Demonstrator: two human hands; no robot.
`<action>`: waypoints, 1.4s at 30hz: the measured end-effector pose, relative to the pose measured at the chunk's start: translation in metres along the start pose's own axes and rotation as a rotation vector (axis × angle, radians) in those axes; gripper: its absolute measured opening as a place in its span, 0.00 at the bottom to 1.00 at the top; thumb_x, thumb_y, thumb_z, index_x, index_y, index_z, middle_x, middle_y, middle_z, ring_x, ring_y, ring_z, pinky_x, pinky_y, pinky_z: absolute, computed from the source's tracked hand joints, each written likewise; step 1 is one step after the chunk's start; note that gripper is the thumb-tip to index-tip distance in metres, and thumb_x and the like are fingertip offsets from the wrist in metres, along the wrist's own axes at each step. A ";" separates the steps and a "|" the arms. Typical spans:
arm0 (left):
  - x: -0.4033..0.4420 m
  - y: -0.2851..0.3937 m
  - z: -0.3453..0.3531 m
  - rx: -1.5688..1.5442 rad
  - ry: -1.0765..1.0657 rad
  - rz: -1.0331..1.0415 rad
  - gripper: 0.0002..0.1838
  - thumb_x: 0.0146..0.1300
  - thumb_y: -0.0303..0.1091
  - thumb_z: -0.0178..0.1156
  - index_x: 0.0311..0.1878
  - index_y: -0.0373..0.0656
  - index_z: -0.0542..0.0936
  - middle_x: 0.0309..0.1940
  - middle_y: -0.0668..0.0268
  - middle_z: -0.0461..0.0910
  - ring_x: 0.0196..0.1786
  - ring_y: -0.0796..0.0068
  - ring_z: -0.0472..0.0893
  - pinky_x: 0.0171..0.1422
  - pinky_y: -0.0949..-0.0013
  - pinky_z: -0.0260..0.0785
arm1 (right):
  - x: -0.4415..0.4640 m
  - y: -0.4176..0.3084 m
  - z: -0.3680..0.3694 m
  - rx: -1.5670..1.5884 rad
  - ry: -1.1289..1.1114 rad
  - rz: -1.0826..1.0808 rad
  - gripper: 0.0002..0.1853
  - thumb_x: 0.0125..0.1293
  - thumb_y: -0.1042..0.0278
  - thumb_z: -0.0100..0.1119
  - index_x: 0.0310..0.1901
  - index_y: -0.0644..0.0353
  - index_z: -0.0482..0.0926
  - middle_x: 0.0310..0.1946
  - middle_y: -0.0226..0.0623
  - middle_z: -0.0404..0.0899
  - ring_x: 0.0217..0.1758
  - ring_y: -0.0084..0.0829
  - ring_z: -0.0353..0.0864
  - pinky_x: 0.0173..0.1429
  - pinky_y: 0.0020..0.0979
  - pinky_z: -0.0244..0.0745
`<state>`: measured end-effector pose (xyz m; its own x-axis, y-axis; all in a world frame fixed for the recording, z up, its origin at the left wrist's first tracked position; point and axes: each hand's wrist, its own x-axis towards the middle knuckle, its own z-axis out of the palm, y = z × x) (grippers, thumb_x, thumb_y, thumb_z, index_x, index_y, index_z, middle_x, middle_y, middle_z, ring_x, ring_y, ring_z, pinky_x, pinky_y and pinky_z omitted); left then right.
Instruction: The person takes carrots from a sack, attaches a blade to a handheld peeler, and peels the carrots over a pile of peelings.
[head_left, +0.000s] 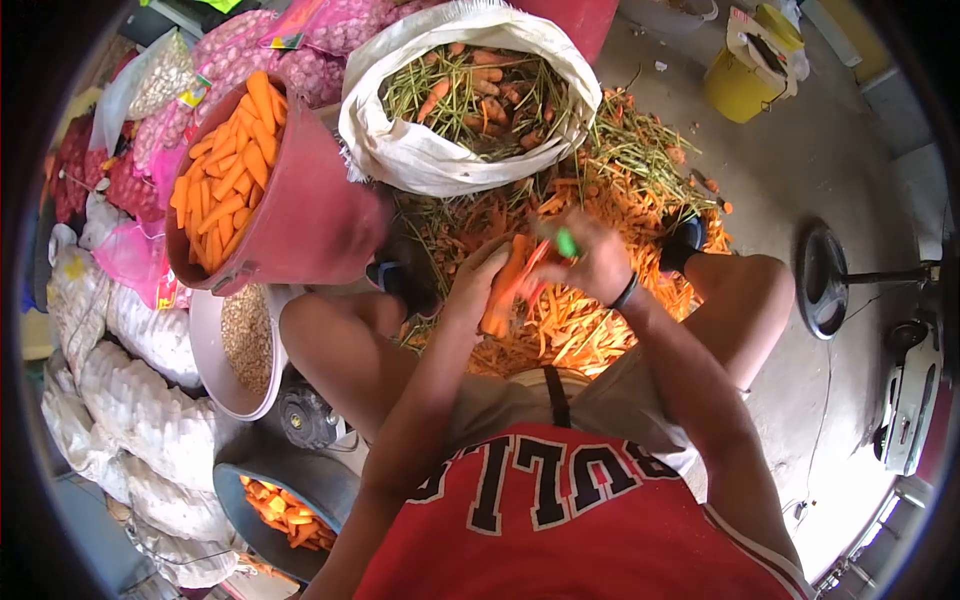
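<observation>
Orange carrot point(506, 290), near side of the white sack point(470, 178): I have the left hand point(478, 280) wrapped round it, fingers closed. Right hand's point(600, 265) fingers grip a motion-blurred red-and-green tool point(567, 243), also sack's near side; can't tell if it touches the carrot. Peelings point(585, 335) heaped sack-near on the floor point(800, 170). Pink bucket point(315, 220) left of the sack. Yellow bucket point(733, 88) to its right.

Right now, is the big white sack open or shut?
Open. The white sack's mouth gapes wide, and you can see carrots inside it.
</observation>
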<state>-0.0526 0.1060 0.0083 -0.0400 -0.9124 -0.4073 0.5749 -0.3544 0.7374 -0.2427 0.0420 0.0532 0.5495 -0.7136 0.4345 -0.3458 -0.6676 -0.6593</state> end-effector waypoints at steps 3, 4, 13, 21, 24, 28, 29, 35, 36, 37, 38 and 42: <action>-0.008 0.004 0.002 0.168 0.060 0.005 0.19 0.71 0.39 0.54 0.60 0.40 0.75 0.45 0.63 0.80 0.38 0.76 0.82 0.32 0.73 0.76 | 0.015 0.045 -0.019 -0.140 0.198 0.158 0.30 0.43 0.57 0.81 0.44 0.64 0.78 0.29 0.38 0.77 0.29 0.34 0.79 0.34 0.35 0.77; -0.015 0.015 0.005 0.136 -0.010 -0.101 0.19 0.71 0.39 0.55 0.60 0.42 0.75 0.42 0.65 0.80 0.37 0.77 0.81 0.31 0.74 0.75 | 0.015 0.050 -0.023 -0.147 0.222 0.261 0.30 0.42 0.57 0.82 0.43 0.64 0.78 0.30 0.38 0.78 0.30 0.33 0.80 0.35 0.34 0.77; -0.007 0.008 0.000 0.083 0.036 -0.064 0.20 0.70 0.42 0.57 0.59 0.40 0.76 0.42 0.65 0.79 0.38 0.79 0.79 0.38 0.73 0.75 | 0.005 0.012 0.000 0.027 0.056 0.002 0.36 0.40 0.56 0.82 0.54 0.55 0.81 0.32 0.39 0.78 0.35 0.36 0.81 0.40 0.37 0.79; 0.009 -0.002 -0.012 -0.102 -0.018 -0.103 0.18 0.72 0.42 0.54 0.58 0.41 0.76 0.38 0.67 0.80 0.33 0.77 0.79 0.35 0.73 0.75 | 0.000 0.010 0.001 0.159 0.054 0.155 0.29 0.45 0.53 0.80 0.47 0.59 0.79 0.38 0.43 0.82 0.39 0.38 0.84 0.44 0.35 0.82; 0.009 -0.006 -0.008 -0.028 -0.044 -0.028 0.18 0.73 0.42 0.52 0.56 0.39 0.75 0.38 0.64 0.81 0.34 0.75 0.81 0.37 0.72 0.74 | 0.001 0.006 0.006 0.064 -0.062 0.033 0.29 0.44 0.53 0.80 0.46 0.59 0.80 0.38 0.41 0.80 0.36 0.37 0.82 0.40 0.36 0.78; -0.008 0.006 -0.005 0.072 -0.055 -0.128 0.18 0.72 0.44 0.54 0.55 0.40 0.76 0.34 0.65 0.79 0.32 0.76 0.80 0.33 0.72 0.73 | 0.015 0.058 -0.012 -0.059 0.245 0.306 0.28 0.43 0.55 0.81 0.40 0.64 0.78 0.30 0.40 0.80 0.28 0.32 0.80 0.34 0.34 0.77; -0.006 0.005 -0.004 0.039 -0.038 -0.124 0.18 0.72 0.44 0.54 0.55 0.40 0.76 0.34 0.65 0.79 0.32 0.76 0.80 0.32 0.72 0.72 | 0.018 0.061 -0.018 -0.168 0.297 0.294 0.28 0.43 0.56 0.82 0.39 0.65 0.77 0.28 0.40 0.80 0.28 0.31 0.81 0.34 0.34 0.77; 0.002 0.003 0.003 -0.031 -0.052 -0.069 0.16 0.72 0.41 0.54 0.55 0.41 0.78 0.38 0.67 0.81 0.31 0.79 0.79 0.34 0.75 0.73 | 0.005 0.005 0.001 0.031 -0.007 -0.073 0.28 0.44 0.56 0.81 0.43 0.63 0.78 0.27 0.35 0.78 0.31 0.29 0.80 0.36 0.34 0.77; -0.001 0.001 0.000 -0.001 -0.055 -0.061 0.16 0.72 0.41 0.54 0.55 0.41 0.79 0.39 0.67 0.81 0.31 0.79 0.78 0.34 0.76 0.72 | 0.004 0.007 0.005 -0.020 0.002 -0.123 0.28 0.44 0.56 0.81 0.42 0.62 0.78 0.27 0.35 0.78 0.30 0.31 0.80 0.36 0.34 0.77; -0.005 -0.001 -0.004 0.039 -0.011 -0.093 0.17 0.72 0.42 0.54 0.55 0.41 0.78 0.37 0.67 0.80 0.31 0.79 0.78 0.34 0.75 0.73 | 0.007 0.021 0.002 -0.048 0.070 -0.049 0.31 0.43 0.54 0.82 0.45 0.62 0.78 0.28 0.37 0.77 0.32 0.35 0.79 0.38 0.35 0.77; -0.005 -0.003 -0.006 0.081 0.023 -0.121 0.18 0.72 0.43 0.54 0.56 0.42 0.77 0.35 0.67 0.79 0.31 0.79 0.78 0.34 0.73 0.73 | 0.011 0.039 -0.006 -0.050 0.051 0.120 0.30 0.44 0.54 0.80 0.46 0.62 0.79 0.30 0.39 0.77 0.33 0.37 0.79 0.39 0.37 0.77; -0.010 0.011 0.008 0.158 -0.015 -0.185 0.20 0.71 0.46 0.56 0.59 0.44 0.77 0.34 0.68 0.78 0.31 0.78 0.78 0.36 0.74 0.72 | 0.015 0.074 -0.023 -0.190 0.118 0.425 0.35 0.48 0.49 0.76 0.50 0.67 0.75 0.37 0.50 0.79 0.39 0.49 0.81 0.44 0.42 0.76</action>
<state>-0.0520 0.1099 0.0251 -0.1456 -0.8315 -0.5361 0.4219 -0.5423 0.7266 -0.2774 -0.0232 0.0251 0.2429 -0.9436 0.2249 -0.6603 -0.3307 -0.6743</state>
